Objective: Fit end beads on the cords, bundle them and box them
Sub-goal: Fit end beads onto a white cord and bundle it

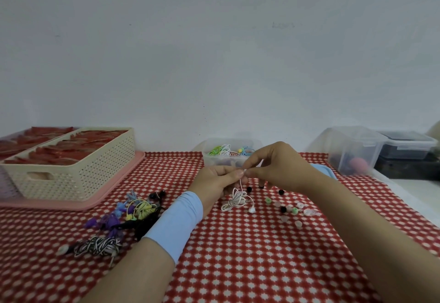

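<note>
Cord [234, 200], white and thin, rises near upright from a loose coil on the surface [238, 267] to the hands, which pinch its top end between them. The left hand [214, 181] nips it with thumb and forefinger. The right hand [273, 167] meets it tip to tip on the same end, its other fingers loosely curled. Whether a bead sits in that pinch I cannot tell.

A white bead [252, 210] caps the coil's lower end. A pale blue sleeve [176, 221] covers the left wrist. Just right of the coil lie small round loose beads [294, 210], black, green and clear. Left of the forearm sits a pile [135, 212] of bundled cords in purple, yellow, blue and black, with a striped bundle [97, 246] nearer.

Behind the hands a clear tub [214, 160] holds coloured cords. Far left, a cream perforated basket [71, 179] of red packets stands on a pink tray [112, 185]. Far right stand clear boxes [352, 150]. Red cloth with white dots covers the surface.
</note>
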{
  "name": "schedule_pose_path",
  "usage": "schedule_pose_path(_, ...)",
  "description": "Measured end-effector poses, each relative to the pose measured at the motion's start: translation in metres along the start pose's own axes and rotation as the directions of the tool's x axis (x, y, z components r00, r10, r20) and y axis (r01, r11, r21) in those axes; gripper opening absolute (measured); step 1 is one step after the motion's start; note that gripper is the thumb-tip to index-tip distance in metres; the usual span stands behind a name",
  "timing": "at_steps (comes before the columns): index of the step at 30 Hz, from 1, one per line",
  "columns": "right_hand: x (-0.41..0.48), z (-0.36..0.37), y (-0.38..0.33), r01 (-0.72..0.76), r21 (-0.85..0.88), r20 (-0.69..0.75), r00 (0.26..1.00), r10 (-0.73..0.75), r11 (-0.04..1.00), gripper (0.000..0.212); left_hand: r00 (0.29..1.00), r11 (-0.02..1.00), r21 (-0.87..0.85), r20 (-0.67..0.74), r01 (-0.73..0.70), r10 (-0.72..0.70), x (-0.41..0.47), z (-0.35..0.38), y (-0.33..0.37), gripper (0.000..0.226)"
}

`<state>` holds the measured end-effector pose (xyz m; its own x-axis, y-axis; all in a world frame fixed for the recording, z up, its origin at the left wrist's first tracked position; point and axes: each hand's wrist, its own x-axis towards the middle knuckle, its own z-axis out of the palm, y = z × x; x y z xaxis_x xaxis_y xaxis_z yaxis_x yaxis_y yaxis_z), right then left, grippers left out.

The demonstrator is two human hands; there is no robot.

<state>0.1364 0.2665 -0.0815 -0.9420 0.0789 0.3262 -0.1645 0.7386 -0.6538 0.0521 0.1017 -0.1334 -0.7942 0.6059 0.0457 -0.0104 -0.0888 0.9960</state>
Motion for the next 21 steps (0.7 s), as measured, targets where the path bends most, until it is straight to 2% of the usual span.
schedule_pose_path(10,-0.003,0.003,-0.003,0.001,0.126,-0.008,1.0,0.0,0.992,0.007,1.0,1.0,0.006,0.013,-0.016,0.016,0.001,-0.002,-0.002,0.012)
schedule_pose_path(12,-0.004,0.0,-0.003,-0.087,0.28,0.039,0.996,0.079,0.956,0.011,0.999,0.999,-0.012,0.039,-0.033,0.033,0.0,-0.003,-0.001,0.013)
schedule_pose_path(15,-0.006,-0.008,-0.001,-0.279,0.49,0.198,0.958,0.206,0.826,0.019,0.997,0.999,-0.029,0.062,-0.035,0.037,-0.002,-0.003,0.001,0.017)
schedule_pose_path(17,-0.007,-0.007,0.001,-0.338,0.517,0.284,0.935,0.215,0.787,0.02,0.996,0.999,-0.042,0.081,-0.026,0.03,-0.003,-0.002,0.002,0.022)
schedule_pose_path(21,-0.007,-0.006,0.003,-0.393,0.535,0.348,0.909,0.229,0.748,0.019,0.993,0.997,-0.08,0.116,0.002,0.007,-0.004,0.0,0.003,0.019)
